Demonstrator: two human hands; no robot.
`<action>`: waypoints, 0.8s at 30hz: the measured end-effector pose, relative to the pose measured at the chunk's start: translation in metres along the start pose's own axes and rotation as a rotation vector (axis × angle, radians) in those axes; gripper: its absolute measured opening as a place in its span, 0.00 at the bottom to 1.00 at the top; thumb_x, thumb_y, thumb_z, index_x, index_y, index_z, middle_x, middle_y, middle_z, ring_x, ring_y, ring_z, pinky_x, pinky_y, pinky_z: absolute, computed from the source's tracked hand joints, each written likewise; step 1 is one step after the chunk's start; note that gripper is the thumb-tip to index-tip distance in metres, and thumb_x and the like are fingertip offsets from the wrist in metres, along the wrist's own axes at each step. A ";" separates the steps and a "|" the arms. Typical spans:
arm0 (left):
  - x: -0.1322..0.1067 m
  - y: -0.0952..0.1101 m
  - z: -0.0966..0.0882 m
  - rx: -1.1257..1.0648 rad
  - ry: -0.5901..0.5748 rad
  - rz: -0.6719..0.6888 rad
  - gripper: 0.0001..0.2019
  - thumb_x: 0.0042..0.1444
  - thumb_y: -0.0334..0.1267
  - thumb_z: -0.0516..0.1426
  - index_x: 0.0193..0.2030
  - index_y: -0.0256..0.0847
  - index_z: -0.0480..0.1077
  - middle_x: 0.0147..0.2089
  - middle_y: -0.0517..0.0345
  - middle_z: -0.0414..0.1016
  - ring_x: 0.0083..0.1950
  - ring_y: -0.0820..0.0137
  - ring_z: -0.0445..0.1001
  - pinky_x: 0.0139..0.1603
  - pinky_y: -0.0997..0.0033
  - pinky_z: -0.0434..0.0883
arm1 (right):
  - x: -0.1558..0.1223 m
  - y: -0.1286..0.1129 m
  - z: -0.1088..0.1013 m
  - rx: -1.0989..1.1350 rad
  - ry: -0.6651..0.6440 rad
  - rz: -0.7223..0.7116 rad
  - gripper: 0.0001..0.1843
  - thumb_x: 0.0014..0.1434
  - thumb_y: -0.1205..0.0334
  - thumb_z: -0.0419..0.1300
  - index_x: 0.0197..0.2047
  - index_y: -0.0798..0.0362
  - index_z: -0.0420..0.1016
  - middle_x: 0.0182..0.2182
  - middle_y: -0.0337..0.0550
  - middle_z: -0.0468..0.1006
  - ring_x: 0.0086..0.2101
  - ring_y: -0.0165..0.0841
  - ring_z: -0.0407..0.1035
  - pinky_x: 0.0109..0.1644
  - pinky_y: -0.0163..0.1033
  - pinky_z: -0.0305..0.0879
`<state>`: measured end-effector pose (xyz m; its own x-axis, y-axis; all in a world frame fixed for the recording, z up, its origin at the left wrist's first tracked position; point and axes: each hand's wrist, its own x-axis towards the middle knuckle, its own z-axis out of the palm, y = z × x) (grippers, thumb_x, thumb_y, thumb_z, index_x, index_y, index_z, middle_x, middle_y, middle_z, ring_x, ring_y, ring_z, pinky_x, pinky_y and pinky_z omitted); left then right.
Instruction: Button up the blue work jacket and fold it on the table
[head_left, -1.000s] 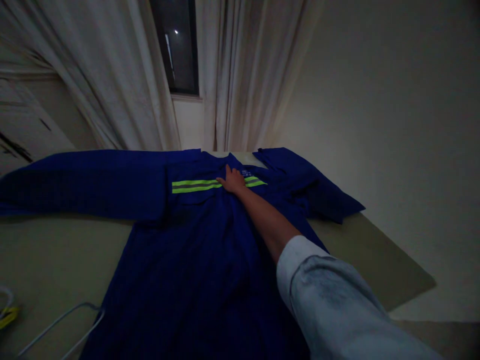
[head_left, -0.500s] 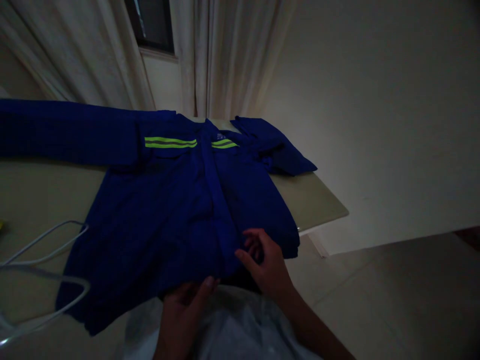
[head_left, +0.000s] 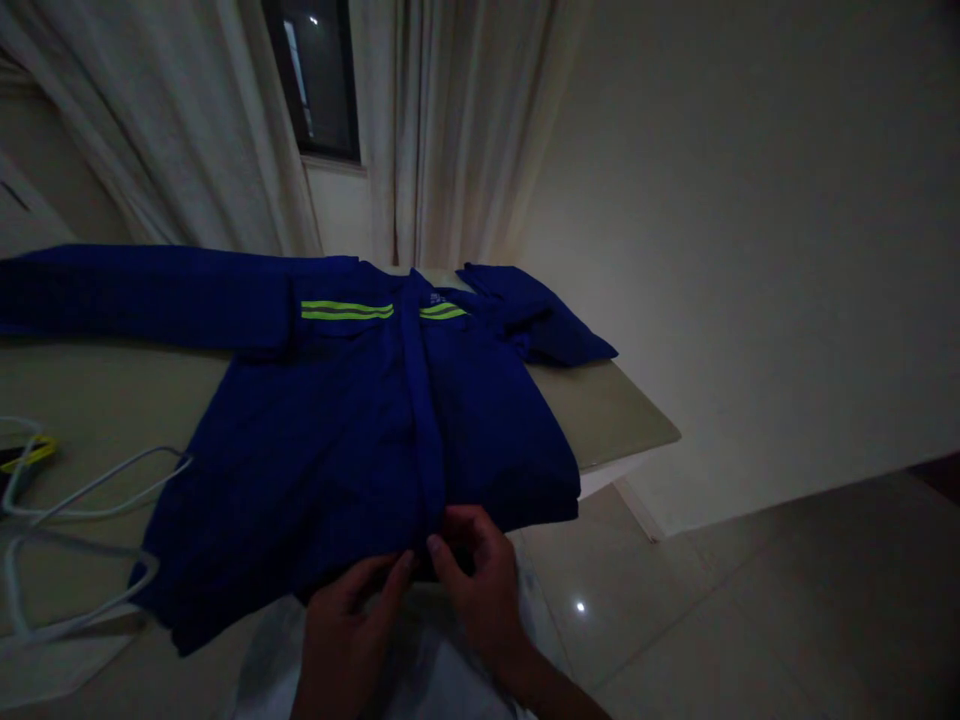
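A dark blue work jacket (head_left: pixel 337 430) with yellow-green chest stripes lies front up, its bottom hem hanging over the near table edge. One sleeve stretches out to the left, while the other is bunched at the upper right. My left hand (head_left: pixel 356 610) is closed on the hem just left of the front placket, thumb on top. Close beside it, my right hand (head_left: pixel 480 580) has thumb and fingers curled at the placket's lower end, pinching the cloth there. The fingertips of both hands are partly hidden by dim light and fabric.
White cable loops (head_left: pixel 82 515) lie on the table (head_left: pixel 622 410) at the left, one reaching the jacket's side. A yellow and black object (head_left: pixel 30 455) sits beside them. Curtains (head_left: pixel 465 130) and a window (head_left: pixel 319 80) are behind; a wall (head_left: pixel 750 250) rises at the right above the tiled floor (head_left: pixel 675 620).
My right hand has moved left and down to the placket's lower end, closer to my left hand. The left hand stays at the hem. The camera view has tilted up slightly.
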<state>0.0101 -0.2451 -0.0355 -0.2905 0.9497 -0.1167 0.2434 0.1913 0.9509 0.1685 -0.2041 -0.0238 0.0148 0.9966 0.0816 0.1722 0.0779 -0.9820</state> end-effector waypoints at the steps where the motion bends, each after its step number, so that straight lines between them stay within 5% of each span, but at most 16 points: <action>1: 0.000 -0.001 0.001 -0.007 -0.002 0.014 0.21 0.55 0.62 0.65 0.37 0.47 0.86 0.38 0.54 0.87 0.40 0.59 0.86 0.47 0.69 0.81 | -0.001 0.001 0.001 -0.051 0.004 -0.036 0.11 0.61 0.57 0.68 0.47 0.49 0.82 0.37 0.44 0.85 0.36 0.38 0.81 0.40 0.40 0.79; 6: 0.006 -0.003 0.001 -0.010 -0.060 0.066 0.18 0.55 0.59 0.65 0.36 0.48 0.86 0.38 0.54 0.87 0.38 0.59 0.86 0.44 0.70 0.82 | -0.004 0.002 0.000 -0.203 -0.023 -0.339 0.14 0.66 0.62 0.63 0.53 0.45 0.85 0.43 0.45 0.85 0.42 0.38 0.81 0.48 0.43 0.79; 17: 0.009 0.002 -0.002 0.061 -0.088 -0.007 0.17 0.51 0.60 0.67 0.33 0.50 0.85 0.36 0.56 0.87 0.37 0.61 0.85 0.42 0.72 0.80 | -0.009 0.005 -0.010 -0.325 -0.201 -0.520 0.35 0.62 0.69 0.59 0.71 0.42 0.71 0.51 0.50 0.81 0.48 0.42 0.78 0.51 0.47 0.79; 24: 0.007 0.005 0.008 -0.177 -0.090 -0.158 0.24 0.50 0.66 0.66 0.29 0.44 0.82 0.30 0.54 0.84 0.34 0.61 0.83 0.36 0.70 0.80 | -0.005 0.014 -0.012 -0.351 -0.177 -0.574 0.37 0.58 0.73 0.59 0.68 0.38 0.74 0.48 0.48 0.80 0.43 0.40 0.79 0.45 0.45 0.80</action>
<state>0.0166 -0.2355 -0.0336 -0.2263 0.9312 -0.2856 0.0333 0.3005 0.9532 0.1822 -0.2082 -0.0358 -0.3294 0.7927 0.5130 0.4132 0.6096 -0.6765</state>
